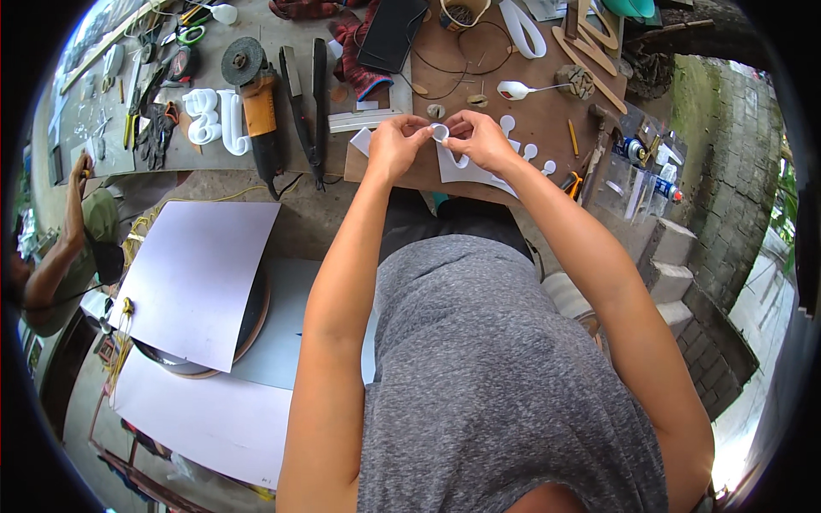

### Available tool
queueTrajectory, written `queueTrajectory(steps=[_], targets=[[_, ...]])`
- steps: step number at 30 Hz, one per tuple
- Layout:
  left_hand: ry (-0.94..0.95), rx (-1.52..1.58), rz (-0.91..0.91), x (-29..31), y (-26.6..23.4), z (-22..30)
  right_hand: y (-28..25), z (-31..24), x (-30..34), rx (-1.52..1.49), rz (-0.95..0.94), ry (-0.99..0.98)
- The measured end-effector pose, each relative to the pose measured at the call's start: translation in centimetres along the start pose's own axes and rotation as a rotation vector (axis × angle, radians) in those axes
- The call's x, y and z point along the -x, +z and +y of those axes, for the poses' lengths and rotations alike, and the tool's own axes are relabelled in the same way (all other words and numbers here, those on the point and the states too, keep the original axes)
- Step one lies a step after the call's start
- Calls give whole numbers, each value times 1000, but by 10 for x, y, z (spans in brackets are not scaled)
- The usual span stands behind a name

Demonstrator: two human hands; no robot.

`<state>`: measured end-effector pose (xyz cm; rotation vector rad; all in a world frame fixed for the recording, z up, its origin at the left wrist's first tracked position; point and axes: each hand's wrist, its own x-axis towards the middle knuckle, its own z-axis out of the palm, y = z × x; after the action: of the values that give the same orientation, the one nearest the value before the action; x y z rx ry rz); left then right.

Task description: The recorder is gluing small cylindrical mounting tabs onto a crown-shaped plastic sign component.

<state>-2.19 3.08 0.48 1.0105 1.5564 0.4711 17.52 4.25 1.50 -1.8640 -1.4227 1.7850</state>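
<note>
My left hand (395, 145) and my right hand (481, 138) meet over a brown board (530, 103) on the workbench. Both pinch a small curved white plastic strip (440, 131) between their fingertips. Beneath them lies a white sheet (466, 171) with a curvy white cut-out shape on it, and several small white round pieces (528, 150) rest just right of my right hand.
An orange angle grinder (256, 107) and white cut-out shapes (214, 120) lie to the left on the bench, beside black pliers-like tools (306, 103). A white spoon (523, 89), wooden pieces (590, 43) and bottles (641, 158) sit to the right. Large white sheets (192, 274) lie below left. Another person (73, 248) works at far left.
</note>
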Motion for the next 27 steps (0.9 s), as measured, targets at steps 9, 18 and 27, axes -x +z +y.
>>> queueTrajectory(steps=[9,18,27], targets=[[-130,255,182,24,-5,-11,1,-10,2,9,-11,44],[-52,136,82,9,5,-4,2,-21,4,-20,-32,57],[-75,107,63,4,12,-1,-1,-6,-3,5,-2,0]])
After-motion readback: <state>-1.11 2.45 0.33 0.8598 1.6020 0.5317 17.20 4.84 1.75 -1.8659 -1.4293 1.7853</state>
